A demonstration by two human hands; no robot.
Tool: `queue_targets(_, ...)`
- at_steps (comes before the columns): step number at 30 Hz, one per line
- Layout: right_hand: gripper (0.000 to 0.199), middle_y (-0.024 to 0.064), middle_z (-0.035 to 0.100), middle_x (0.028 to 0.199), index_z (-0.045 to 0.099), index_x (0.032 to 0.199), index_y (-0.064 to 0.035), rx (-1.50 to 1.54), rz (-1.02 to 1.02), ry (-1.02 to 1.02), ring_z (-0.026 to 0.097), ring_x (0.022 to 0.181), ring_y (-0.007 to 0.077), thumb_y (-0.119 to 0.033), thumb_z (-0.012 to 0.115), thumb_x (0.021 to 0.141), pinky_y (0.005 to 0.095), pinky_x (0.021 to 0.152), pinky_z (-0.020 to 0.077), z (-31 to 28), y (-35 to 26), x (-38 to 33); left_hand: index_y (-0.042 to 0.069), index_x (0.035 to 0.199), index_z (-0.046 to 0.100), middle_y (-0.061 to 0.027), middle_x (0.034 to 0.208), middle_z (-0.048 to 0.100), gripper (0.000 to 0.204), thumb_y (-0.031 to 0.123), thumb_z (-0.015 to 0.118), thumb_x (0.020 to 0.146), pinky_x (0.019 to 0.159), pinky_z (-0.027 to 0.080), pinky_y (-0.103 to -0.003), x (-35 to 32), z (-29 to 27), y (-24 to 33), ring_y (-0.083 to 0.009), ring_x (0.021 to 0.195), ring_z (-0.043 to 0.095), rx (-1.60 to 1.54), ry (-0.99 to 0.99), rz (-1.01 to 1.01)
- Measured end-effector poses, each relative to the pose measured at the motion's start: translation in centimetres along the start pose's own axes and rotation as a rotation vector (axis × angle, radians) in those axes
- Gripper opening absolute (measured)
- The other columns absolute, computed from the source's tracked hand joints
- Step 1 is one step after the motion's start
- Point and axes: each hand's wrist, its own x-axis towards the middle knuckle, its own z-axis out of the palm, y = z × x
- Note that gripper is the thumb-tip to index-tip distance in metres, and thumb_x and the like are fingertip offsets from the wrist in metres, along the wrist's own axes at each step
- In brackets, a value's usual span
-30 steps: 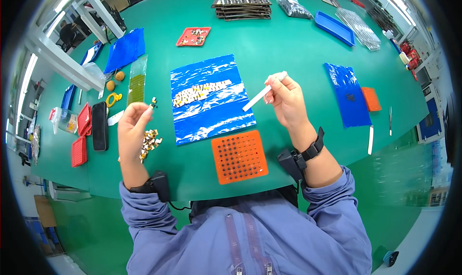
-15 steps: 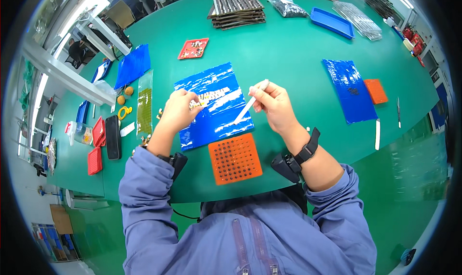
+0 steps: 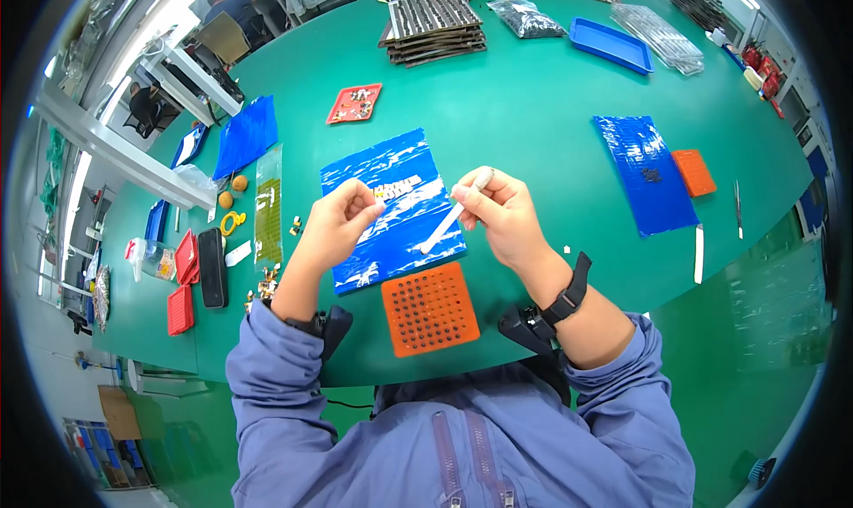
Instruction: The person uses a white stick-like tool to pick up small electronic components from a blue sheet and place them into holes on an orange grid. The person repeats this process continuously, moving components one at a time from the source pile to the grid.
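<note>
Head view: hands (image 3: 342, 219) pinched together

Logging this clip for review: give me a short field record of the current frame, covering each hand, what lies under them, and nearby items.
left hand: fingers pinched together, any part held too small to tell
right hand: holds a thin white tool, tip angled toward the left hand
under hands: blue plastic sheet on the green table
in front of person: orange perforated tray
left of sheet: small brass-coloured parts, black case
</note>
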Motion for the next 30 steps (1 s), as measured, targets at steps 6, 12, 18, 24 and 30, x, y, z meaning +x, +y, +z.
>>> queue_targets(6,0.007,0.0057,0.058,0.074,0.057,0.083,0.0003,0.008,-0.029,-0.107,0.056,0.064,0.0095,-0.003,0.061,0.078,0.0212,0.059,0.0459,0.4,-1.3,-0.7,0.003,0.086,0.047,-0.0032,0.071,0.052,0.009,0.005,0.056,0.082,0.062,0.042,-0.024,-5.0,0.9,2.5,-0.0114,0.067,0.051,-0.853,-0.030,0.010)
queue_targets(12,0.011,0.0086,0.061,0.078,0.057,0.086,0.0027,-0.031,0.114,-0.242,0.060,0.071,0.0126,0.001,0.062,0.076,0.0230,0.065,0.0484,1.2,-1.4,-1.4,0.004,0.084,0.047,-0.0071,0.071,0.051,0.008,0.005,0.055,0.082,0.063,0.045,-0.029,-6.5,2.8,0.9,-0.0152,0.065,0.053,-1.379,-0.127,0.186)
queue_targets(18,0.011,0.0076,0.061,0.081,0.059,0.086,0.0020,-0.149,0.120,-0.296,0.059,0.073,0.0115,0.001,0.062,0.076,0.0216,0.065,0.0466,1.3,-1.3,-1.7,0.007,0.084,0.042,-0.0054,0.071,0.047,0.012,0.012,0.053,0.085,0.060,0.044,-0.030,-6.9,2.9,0.5,-0.0147,0.065,0.048,-1.355,-0.214,0.172)
queue_targets(24,0.011,0.0067,0.061,0.079,0.059,0.087,0.0016,-0.210,0.128,-0.315,0.059,0.073,0.0105,0.000,0.062,0.076,0.0208,0.066,0.0462,1.5,-1.4,-1.7,0.005,0.085,0.045,-0.0092,0.073,0.052,0.008,0.005,0.053,0.084,0.064,0.047,-0.031,-7.0,3.0,0.6,-0.0173,0.067,0.055,-1.426,-0.205,0.154)
queue_targets(30,0.010,0.0048,0.060,0.076,0.059,0.087,0.0009,-0.255,0.099,-0.314,0.058,0.069,0.0088,-0.002,0.062,0.078,0.0200,0.063,0.0450,1.2,-1.2,-1.6,0.004,0.085,0.045,-0.0081,0.072,0.051,0.009,0.006,0.053,0.084,0.064,0.047,-0.030,-7.1,3.2,0.8,-0.0172,0.068,0.054,-1.385,-0.191,0.146)
